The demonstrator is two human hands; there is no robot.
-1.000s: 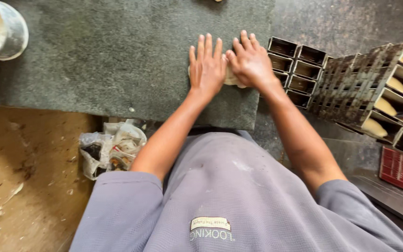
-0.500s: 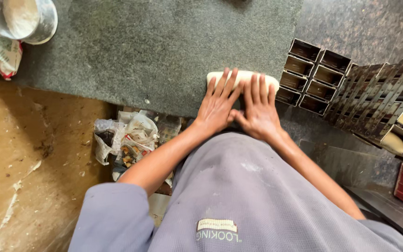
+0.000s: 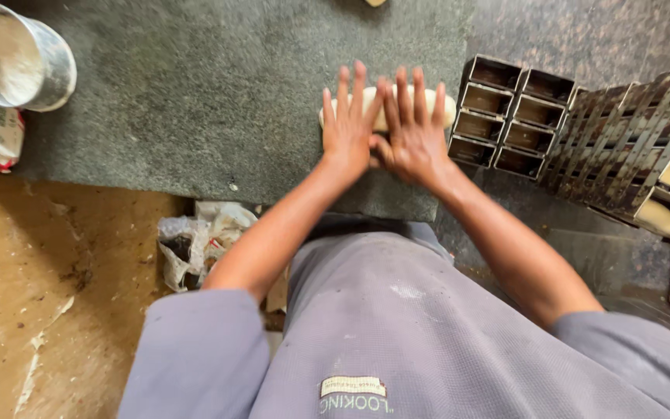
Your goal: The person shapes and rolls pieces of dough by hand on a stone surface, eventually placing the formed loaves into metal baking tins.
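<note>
Nearest is the person's grey shirt [image 3: 428,334], and below the counter edge on the left a crumpled plastic bag [image 3: 195,244] lies on the dusty floor [image 3: 56,310]. Both forearms reach forward over the near edge of the dark stone counter [image 3: 195,101]. The left hand [image 3: 348,132] and right hand [image 3: 412,136] lie side by side, thumbs touching, palms down and fingers spread flat; neither grasps anything, they press on a pale roll of dough [image 3: 385,109]. The roll lies under the fingers at the counter's right part, its long axis running left to right across both hands, its ends showing beyond the outer fingers. Both hands are equally on it. Just right of the roll stand empty metal loaf tins [image 3: 509,116]; further right, stacked tins [image 3: 645,147] hold dough. Far left sits a metal flour container [image 3: 21,58].
</note>
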